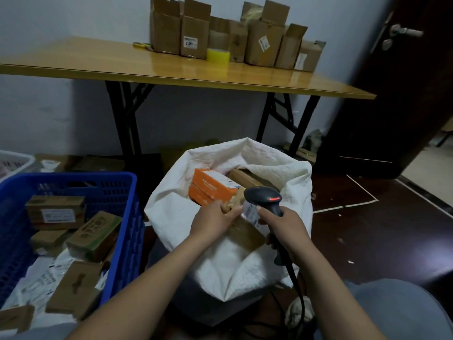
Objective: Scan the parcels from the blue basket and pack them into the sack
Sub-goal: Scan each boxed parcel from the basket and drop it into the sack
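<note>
A white woven sack (264, 253) stands open in the middle of the floor with orange boxes (212, 186) and a brown box (247, 177) inside. Over its mouth my left hand (213, 220) grips a brown cardboard parcel (241, 233) with a white label. My right hand (284, 225) holds a black barcode scanner (266, 197), its red light lit, right above that label. The blue basket (122, 209) sits at the left with several brown parcels (94, 235) and white mailers in it.
A wooden folding table (171, 67) stands behind the sack, with open cartons (228, 35) and yellow tape rolls (218, 55) on it. A dark door (402, 82) is at the right. A white bin (13, 160) and flat cardboard lie at the far left. The scanner cable (297, 288) trails down beside my knee.
</note>
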